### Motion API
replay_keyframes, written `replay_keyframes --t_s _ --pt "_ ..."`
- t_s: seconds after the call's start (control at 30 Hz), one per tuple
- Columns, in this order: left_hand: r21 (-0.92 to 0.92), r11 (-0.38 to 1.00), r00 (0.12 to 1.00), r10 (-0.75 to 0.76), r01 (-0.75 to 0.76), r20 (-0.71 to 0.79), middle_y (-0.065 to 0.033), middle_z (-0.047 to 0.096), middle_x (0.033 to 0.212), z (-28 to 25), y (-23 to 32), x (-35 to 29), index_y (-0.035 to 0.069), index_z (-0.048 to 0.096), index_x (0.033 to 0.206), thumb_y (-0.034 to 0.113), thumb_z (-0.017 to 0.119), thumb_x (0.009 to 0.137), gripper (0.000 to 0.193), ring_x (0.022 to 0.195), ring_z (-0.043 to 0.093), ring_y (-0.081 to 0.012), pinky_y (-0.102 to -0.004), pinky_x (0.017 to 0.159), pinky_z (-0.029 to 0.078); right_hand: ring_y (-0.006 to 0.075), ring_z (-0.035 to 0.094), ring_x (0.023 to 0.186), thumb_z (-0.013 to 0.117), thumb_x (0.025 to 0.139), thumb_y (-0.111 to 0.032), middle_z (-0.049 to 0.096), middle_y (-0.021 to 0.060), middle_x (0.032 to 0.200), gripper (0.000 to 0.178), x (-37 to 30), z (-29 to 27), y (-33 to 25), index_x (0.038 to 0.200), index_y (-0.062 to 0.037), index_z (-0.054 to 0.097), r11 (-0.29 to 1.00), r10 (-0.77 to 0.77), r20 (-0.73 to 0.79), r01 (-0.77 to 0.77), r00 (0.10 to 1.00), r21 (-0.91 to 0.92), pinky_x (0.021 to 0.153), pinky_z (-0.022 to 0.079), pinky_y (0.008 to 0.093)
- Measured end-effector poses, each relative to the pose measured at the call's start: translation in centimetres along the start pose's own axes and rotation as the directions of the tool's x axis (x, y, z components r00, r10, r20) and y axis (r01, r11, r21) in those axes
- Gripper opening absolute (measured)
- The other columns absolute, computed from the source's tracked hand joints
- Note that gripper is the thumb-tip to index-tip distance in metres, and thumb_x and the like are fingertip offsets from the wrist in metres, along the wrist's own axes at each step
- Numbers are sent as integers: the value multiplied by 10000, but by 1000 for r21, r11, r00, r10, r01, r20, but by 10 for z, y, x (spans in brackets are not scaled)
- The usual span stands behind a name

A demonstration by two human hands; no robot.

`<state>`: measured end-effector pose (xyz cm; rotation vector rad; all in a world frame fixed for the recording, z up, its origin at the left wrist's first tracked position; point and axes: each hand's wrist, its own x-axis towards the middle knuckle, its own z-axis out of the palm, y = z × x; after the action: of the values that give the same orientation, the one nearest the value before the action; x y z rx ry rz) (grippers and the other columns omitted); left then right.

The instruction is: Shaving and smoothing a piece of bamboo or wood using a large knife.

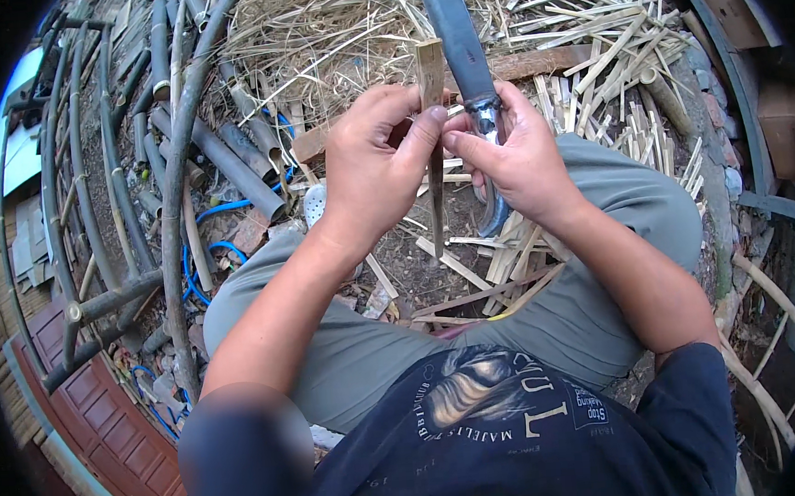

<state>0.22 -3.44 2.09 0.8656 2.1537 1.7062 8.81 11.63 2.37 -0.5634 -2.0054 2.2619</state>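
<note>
My left hand (pixel 373 162) is closed around a narrow split piece of bamboo (pixel 438 204), its thumb pressed along the face. The piece stands roughly upright, its square top end above the fingers and its lower end hanging between my knees. In my right hand (pixel 528 165) is a machete (pixel 458 36), gripped at the handle just below the metal collar. Its broad dark blade points away from me, and the curved handle end shows under the palm. The thumbs are close together, with the blade just right of the bamboo piece.
Split bamboo strips (pixel 632 47) lie in heaps ahead and to the right. Pale shavings (pixel 309 33) cover the ground beyond a wooden block (pixel 537 63). Bamboo poles (pixel 191 124) and a blue hose (pixel 222 246) are on the left. Cardboard boxes (pixel 781 124) stand far right.
</note>
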Motion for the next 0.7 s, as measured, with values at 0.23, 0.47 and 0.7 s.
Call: replay_keyframes --t_s 0.23,0.47,0.7 --pt "-39 999 999 -17 16 -32 -60 604 896 1 5 0 1 686 1033 96 649 894 172 723 593 -90 -225 630 481 66 568 572 698 823 -76 612 47 827 406 1 -2 2 1132 37 461 998 56 17 -56 998 1 467 469 209" --pt "-66 997 993 -54 47 -104 -2 629 912 -20 3 12 37 663 1125 126 601 947 208 797 574 -55 -195 655 457 72 554 549 696 820 -73 601 47 801 383 5 -10 -1 1107 27 464 997 74 -52 -73 996 24 462 465 209" --pt "-101 995 955 -46 18 -292 6 649 853 -46 1 26 27 671 1101 129 621 935 201 694 533 -35 -191 604 440 64 537 540 705 812 -71 585 36 801 364 10 -28 -9 1085 3 475 988 108 -83 -97 991 122 477 467 205"
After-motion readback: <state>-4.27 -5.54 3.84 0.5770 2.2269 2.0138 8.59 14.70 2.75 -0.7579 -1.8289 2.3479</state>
